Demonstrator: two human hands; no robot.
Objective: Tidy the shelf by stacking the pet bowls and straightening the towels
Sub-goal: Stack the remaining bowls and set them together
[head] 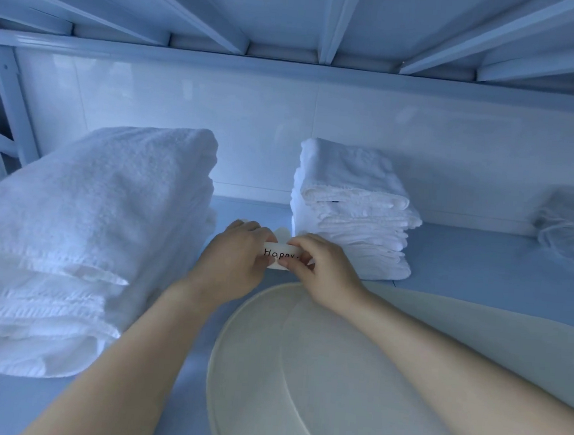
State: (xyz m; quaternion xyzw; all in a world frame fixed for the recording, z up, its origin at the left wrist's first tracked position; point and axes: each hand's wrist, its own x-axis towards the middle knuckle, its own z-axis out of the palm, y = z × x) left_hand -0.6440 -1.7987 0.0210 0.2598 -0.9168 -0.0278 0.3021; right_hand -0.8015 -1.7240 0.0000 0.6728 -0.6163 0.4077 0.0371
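Note:
A small white pet bowl (281,253) with the black word "Happy" on its side sits on the shelf between two towel stacks. My left hand (232,262) grips its left side and my right hand (322,271) grips its right side, hiding most of it. A tall stack of thick white towels (81,235) fills the left. A smaller stack of folded white towels (351,208) stands just behind and right of the bowl. A large pale round piece (301,373) lies under my right forearm; I cannot tell what it is.
The blue shelf board (481,260) runs to a white back wall. The slatted underside of the upper shelf (294,18) hangs close overhead. A crumpled clear bag (573,222) lies at the far right. A white frame post (9,103) stands at the left.

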